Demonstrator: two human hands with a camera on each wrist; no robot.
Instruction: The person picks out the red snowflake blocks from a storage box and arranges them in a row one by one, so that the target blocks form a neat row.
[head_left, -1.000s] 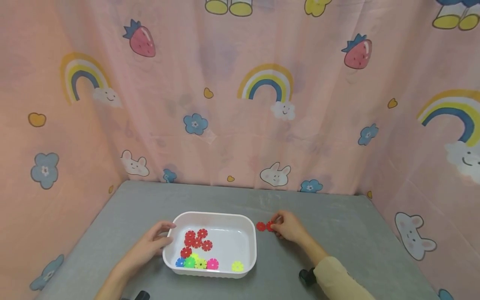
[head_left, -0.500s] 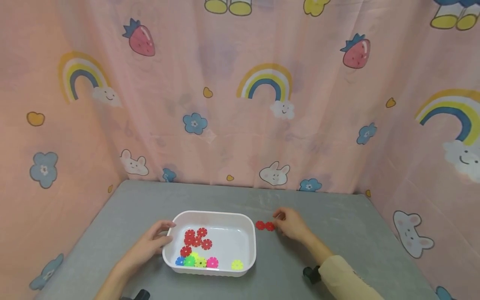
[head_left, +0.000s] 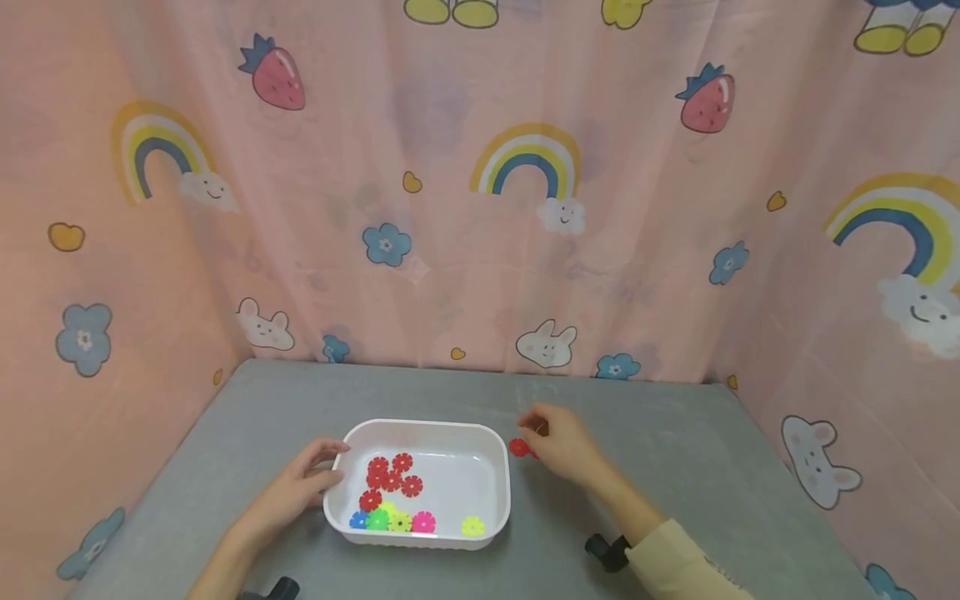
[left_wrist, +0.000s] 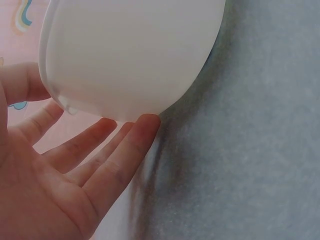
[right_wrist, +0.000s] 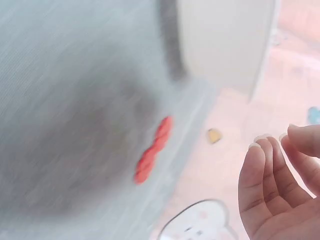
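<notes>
**Two red discs out on the table, your right fingers hold nothing**

So your red pair [right_wrist: 154, 149] is lying on the gray tabletop [head_left: 675, 475], just off the right edge of the white tray [head_left: 450, 487], nearer its far right corner than its near one. Both are flat, round and bright red with notched, petal-like rims. From your right wrist they look joined or touching end to end, kinda blurry so can't tell which. From your head cam, your right hand [head_left: 562, 442] covers most of the second one.

That hand hangs by the pair, fingers bent and thumb tip near the index tip, nothing pinched. Your left hand [head_left: 303, 482] has its fingers spread, tips resting against the tray's left end, not clamped on it.

Inside the tray, a red cluster [head_left: 391, 481] sits toward the left edge. Along the near edge there's a blue disc [head_left: 358, 520], green disc [head_left: 378, 520], two yellow ones and a pink disc [head_left: 423, 522], plus a lone yellow disc [head_left: 472, 526] by the near right corner.
</notes>
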